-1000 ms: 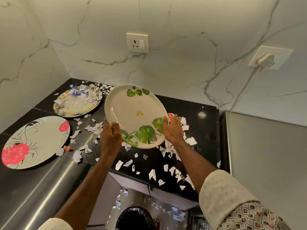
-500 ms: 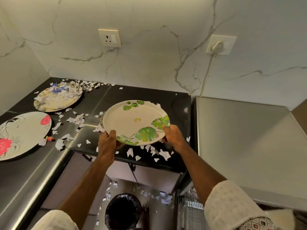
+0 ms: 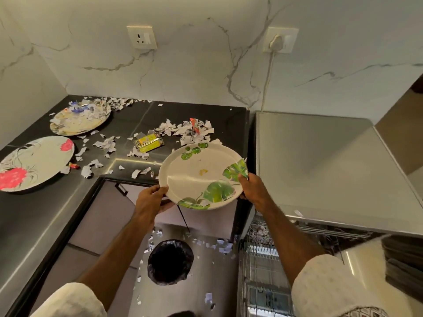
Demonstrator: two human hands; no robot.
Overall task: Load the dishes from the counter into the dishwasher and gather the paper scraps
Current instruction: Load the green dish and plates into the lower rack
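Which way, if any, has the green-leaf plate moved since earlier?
Yes. The green-leaf plate has come right and nearer, from the middle of the counter to its front right corner.

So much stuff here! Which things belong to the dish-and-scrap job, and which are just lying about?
Job: leaf plate, gripped by left hand and right hand; red-flower plate; scrap-covered plate; paper scraps; dishwasher rack; black-lined bin.
Lying about: yellow packet; wall socket; plugged-in cord.
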